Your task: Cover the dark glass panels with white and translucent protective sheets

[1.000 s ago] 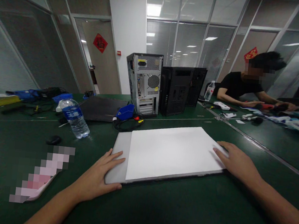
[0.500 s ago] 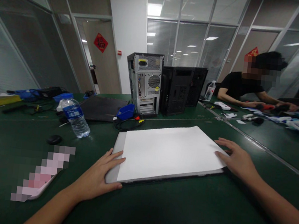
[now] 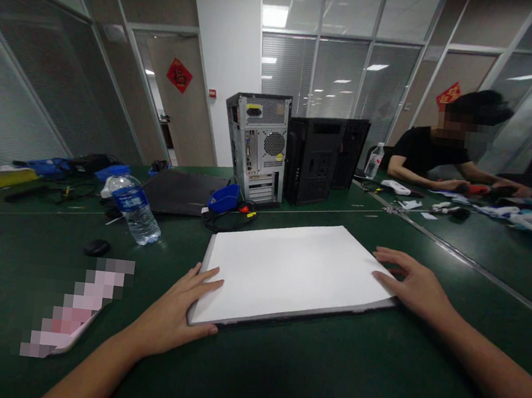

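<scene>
White sheet lies flat on a thin grey slab, near edge of the green table, straight ahead; only slivers of the slab show along the sheet's left and front edges. Left hand rests flat at the near-left corner, fingers spread open, tips touching the sheet's left edge, thumb curled against the front edge. Right hand lies flat at the right corner, fingers open and loosely spread, tips on the sheet's edge; nothing gripped by either hand. Water bottle stands tilted, well left of the sheet. Small black mouse near the bottle, closer in. Blue bin and coiled black cable just beyond the sheet's far-left corner. Grey computer case upright behind them, rear panel facing, a black case beside it. Another person in a black shirt sits at the far right, hands among small items.
</scene>
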The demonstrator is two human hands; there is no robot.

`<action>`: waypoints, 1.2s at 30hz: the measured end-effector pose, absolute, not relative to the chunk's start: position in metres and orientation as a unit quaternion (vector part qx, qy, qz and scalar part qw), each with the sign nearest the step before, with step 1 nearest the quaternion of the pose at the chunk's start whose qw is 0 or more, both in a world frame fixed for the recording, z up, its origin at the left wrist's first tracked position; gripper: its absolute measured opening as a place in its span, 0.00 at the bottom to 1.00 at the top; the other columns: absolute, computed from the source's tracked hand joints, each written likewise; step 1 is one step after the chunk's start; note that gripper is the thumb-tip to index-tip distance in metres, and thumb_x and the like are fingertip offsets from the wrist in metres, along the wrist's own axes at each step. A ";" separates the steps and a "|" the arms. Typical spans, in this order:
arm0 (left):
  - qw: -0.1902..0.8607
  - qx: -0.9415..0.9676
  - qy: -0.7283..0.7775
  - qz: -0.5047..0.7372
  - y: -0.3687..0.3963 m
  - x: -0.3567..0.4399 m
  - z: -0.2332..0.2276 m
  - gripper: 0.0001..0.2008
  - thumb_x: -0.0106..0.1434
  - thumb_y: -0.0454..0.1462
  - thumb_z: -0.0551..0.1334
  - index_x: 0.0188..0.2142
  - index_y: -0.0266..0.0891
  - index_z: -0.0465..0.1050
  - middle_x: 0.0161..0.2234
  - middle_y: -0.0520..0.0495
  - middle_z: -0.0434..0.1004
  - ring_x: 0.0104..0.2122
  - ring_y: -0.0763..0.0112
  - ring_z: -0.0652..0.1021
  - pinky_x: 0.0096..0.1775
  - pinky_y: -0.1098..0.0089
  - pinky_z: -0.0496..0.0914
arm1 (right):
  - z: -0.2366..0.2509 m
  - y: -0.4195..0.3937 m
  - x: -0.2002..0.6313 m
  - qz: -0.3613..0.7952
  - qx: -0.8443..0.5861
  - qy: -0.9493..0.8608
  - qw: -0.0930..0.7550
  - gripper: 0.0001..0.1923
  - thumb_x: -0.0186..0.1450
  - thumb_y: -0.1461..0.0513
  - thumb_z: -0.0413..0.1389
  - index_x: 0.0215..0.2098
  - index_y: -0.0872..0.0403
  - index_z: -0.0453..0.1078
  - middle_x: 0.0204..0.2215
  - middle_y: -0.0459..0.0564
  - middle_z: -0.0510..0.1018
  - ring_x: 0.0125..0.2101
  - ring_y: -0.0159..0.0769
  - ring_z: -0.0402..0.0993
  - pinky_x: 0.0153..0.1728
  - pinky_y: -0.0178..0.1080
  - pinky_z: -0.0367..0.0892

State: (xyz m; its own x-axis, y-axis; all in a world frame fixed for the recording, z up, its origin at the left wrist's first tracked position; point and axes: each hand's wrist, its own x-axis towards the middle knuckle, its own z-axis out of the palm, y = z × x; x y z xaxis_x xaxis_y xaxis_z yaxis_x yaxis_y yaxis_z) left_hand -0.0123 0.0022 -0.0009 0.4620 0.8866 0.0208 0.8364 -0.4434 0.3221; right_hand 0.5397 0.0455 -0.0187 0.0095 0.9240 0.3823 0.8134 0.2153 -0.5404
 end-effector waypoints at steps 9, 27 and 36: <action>0.132 0.849 0.504 0.090 0.002 -0.013 -0.003 0.41 0.60 0.59 0.66 0.69 0.51 0.62 0.73 0.44 0.51 0.72 0.41 0.48 0.66 0.37 0.53 | -0.013 0.041 0.531 0.110 -0.595 -0.710 0.360 0.22 0.62 0.49 0.62 0.51 0.48 0.77 0.61 0.52 0.71 0.56 0.50 0.72 0.54 0.54 0.73; 0.126 0.851 0.502 0.086 0.003 -0.015 -0.003 0.40 0.61 0.60 0.65 0.69 0.52 0.61 0.74 0.45 0.51 0.72 0.41 0.49 0.66 0.38 0.54 | -0.008 0.038 0.527 0.095 -0.600 -0.713 0.349 0.20 0.68 0.46 0.55 0.48 0.48 0.79 0.56 0.52 0.76 0.53 0.49 0.75 0.52 0.52 0.73; 0.127 0.849 0.504 0.091 0.002 -0.014 -0.002 0.40 0.59 0.59 0.66 0.68 0.52 0.63 0.73 0.45 0.53 0.72 0.41 0.51 0.66 0.38 0.56 | -0.009 0.037 0.527 0.113 -0.611 -0.700 0.352 0.23 0.67 0.46 0.56 0.53 0.48 0.76 0.54 0.53 0.78 0.48 0.48 0.78 0.51 0.53 0.74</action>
State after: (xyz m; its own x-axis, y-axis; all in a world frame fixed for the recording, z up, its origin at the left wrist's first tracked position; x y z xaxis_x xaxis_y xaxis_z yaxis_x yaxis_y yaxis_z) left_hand -0.0135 0.0022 -0.0019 0.4746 0.8798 0.0269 0.8337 -0.4591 0.3067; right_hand 0.5269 0.0374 -0.0085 -0.0054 0.9345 0.3559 0.7758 0.2284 -0.5882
